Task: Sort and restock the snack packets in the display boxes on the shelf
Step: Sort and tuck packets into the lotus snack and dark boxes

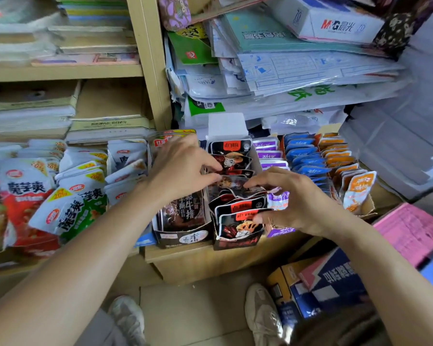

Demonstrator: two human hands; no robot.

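A black display box on the low shelf holds a row of black snack packets with red labels. My left hand reaches in from the left and pinches the edge of a packet in the middle of the row. My right hand comes from the right, its fingertips on the middle packets and its thumb on the front packet. Beside it on the left stands a dark box of beef-strip packets.
Purple packets, blue packets and orange packets fill boxes to the right. Loose white, red and green packets lie piled at the left. Stacked paper and envelopes overhang above. Cartons and my shoes are on the floor.
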